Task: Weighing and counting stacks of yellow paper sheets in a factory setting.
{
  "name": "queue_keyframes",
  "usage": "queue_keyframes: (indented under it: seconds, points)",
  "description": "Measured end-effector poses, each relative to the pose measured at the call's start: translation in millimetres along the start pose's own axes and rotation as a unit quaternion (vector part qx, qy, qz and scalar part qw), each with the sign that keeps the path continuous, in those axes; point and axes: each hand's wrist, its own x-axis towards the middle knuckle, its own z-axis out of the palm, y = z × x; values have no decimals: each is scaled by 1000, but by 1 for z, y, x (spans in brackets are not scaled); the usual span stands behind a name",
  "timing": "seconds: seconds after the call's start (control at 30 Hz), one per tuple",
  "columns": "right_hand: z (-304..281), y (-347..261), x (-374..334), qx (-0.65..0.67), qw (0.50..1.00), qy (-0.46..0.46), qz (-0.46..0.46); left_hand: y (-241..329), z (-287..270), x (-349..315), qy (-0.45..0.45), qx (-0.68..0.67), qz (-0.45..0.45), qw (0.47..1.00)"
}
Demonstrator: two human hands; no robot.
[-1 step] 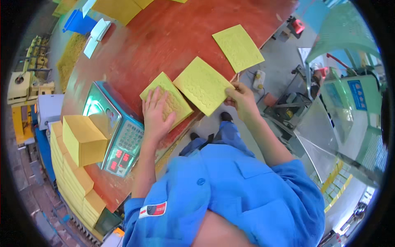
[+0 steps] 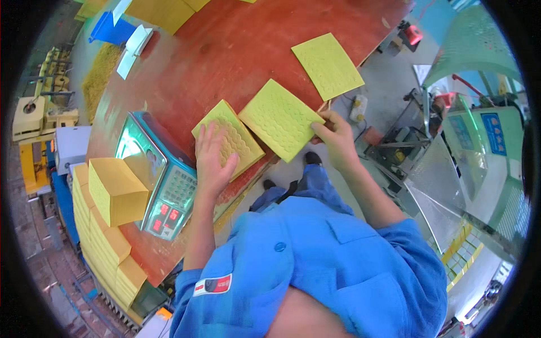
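A teal-framed electronic scale (image 2: 171,191) stands toward the near left corner of the worn red table (image 2: 214,62), the left hand (image 2: 214,164) lies, fingers loosely spread, on a thick yellow embossed stack (image 2: 241,143) by the near edge, and the right hand (image 2: 337,139) pinches a rectangular yellow embossed sheet (image 2: 276,120) overhanging that edge.

Digital scale (image 2: 169,183): red LED digits on 3 small displays (image 2: 164,209), too blurry to read for sure; keypad (image 2: 179,185) w/ tiny key marks, illegible. Blue shirt (image 2: 318,248): wht/red/dark patch (image 2: 212,285) on chest, L side, lettering too small. Green machine (image 2: 499,166), far R: blue rect. sign (image 2: 493,133) w/ white marks, wording unclear.
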Motion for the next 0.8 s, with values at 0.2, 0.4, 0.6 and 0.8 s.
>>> queue_keyframes:
  seconds: [0.2,0.4,0.6,0.8]
  points:
    - [-26,-93,6,-289,828,-120,-465,98,-47,39,169,46,52,983]
    - [-21,-131,25,-274,746,-278,-539,161,-67,69,68,133,145,978]
    - [15,-113,20,-143,906,-322,-235,132,-55,8,5,-229,-187,955]
    - [102,-58,68,-162,887,-425,-78,85,-11,-11,245,-540,-397,701]
